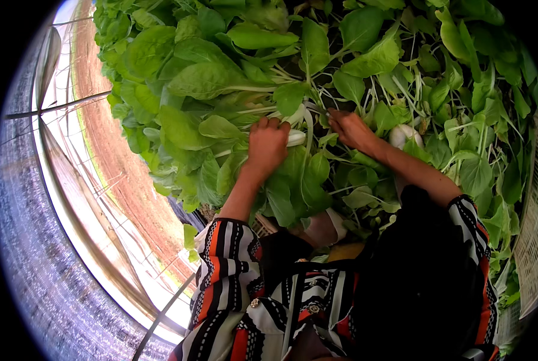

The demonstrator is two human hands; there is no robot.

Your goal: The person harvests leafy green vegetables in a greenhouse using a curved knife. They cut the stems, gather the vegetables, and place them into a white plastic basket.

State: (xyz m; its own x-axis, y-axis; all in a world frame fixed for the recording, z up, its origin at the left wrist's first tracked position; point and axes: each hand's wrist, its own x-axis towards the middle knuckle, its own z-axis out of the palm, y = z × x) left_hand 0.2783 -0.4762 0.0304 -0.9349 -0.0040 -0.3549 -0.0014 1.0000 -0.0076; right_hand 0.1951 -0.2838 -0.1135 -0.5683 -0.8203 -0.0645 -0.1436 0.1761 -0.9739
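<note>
Dense leafy greens with pale stalks fill the upper middle of the head view. My left hand is closed around the pale stalk base of a leafy green plant, its leaves spreading around the fist. Just to the right, my right hand is curled with its fingertips at the handle end of a thin tool, perhaps a knife, whose far part lies among the stalks. The tool is partly hidden by stems, so its kind is not certain.
A pale plastic crate stands at the right edge. Cut stalks and loose leaves lie right of my right hand, near a round whitish thing. Mesh netting, poles and bare brown soil are at the left.
</note>
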